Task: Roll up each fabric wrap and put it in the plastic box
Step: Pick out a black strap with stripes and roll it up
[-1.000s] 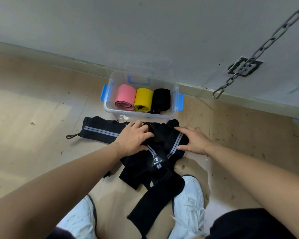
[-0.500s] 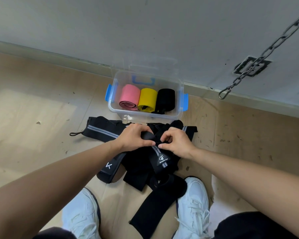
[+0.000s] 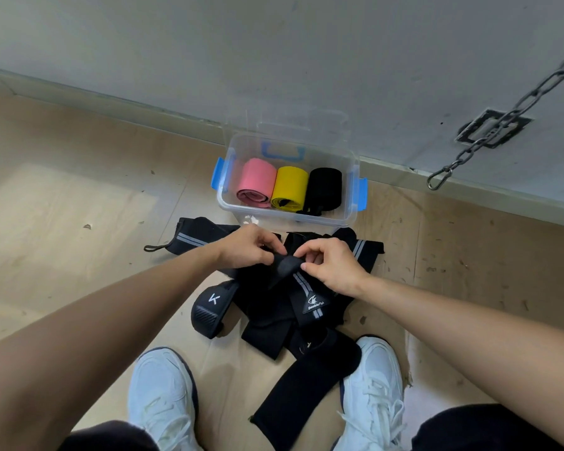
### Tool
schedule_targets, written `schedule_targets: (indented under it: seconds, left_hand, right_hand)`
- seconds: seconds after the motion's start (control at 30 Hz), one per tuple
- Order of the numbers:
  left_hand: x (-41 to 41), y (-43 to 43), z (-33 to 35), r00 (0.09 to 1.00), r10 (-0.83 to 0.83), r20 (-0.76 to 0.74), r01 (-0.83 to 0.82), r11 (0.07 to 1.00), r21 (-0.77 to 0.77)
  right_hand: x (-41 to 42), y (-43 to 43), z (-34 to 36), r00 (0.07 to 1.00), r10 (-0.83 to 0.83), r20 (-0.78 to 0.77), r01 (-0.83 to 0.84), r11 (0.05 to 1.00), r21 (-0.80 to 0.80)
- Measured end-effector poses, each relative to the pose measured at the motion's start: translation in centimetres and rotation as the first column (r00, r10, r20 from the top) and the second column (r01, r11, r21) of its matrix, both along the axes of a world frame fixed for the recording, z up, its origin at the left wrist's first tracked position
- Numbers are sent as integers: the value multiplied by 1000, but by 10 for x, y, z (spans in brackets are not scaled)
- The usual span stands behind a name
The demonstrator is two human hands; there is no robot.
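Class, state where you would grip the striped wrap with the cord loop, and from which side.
Probably the striped wrap by its looped end, coming from the left: that end lies flat and bare, while the other runs under the left hand.

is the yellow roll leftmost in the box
No, the yellow roll sits between the pink roll and the black roll.

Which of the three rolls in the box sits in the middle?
The yellow roll; it lies between the pink roll and the black roll, all three side by side in the clear box.
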State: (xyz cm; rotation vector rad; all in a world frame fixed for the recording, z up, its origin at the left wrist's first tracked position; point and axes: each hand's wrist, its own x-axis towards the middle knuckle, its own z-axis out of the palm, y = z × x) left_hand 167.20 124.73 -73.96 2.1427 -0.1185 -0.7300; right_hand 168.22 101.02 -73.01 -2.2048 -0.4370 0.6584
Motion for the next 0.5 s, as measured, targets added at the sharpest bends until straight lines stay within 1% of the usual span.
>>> schedule_targets:
  seconds: [0.07,0.1,0.17,0.23,0.3,0.33,0.37,0.43,0.5]
  left_hand:
    - [-3,2,-2,998,-54,35,52,997,55]
    - [-5,2,-4,997,-53,49,51,998,44]
    - [-9,-3,-8,998,-23,58,24,1000,-12]
    - [-12,-10,-11,998,-6,68,9,999,-41]
    - [-14,-13,-14,996,25,87,-22,999,-34]
    - [-15,-11,-15,994,55,94,-53,998,-19]
    - [-16,-7,-17,992,87,96,-87,996,-4]
    - [-17,4,-21,990,114,88,-118,992,44]
    - [-18,20,-23,990,110,87,-121,983,138]
  right_hand:
    - [2,1,0,1000,22,-16,-22,1000,-3]
    - [2,2,1,999,37,-33,-37,999,-4]
    - [2,5,2,996,69,-53,-70,997,-20]
    - [3,6,3,998,56,-33,-57,998,-23]
    - [8,3,5,999,37,-15,-37,999,-8]
    - [12,1,6,999,42,-30,-42,999,-8]
    - [16,-2,9,996,64,-66,-65,998,-17]
    - [24,-9,15,965,149,-217,-159,987,-30]
    - [33,-21,22,887,257,-385,-302,952,-60]
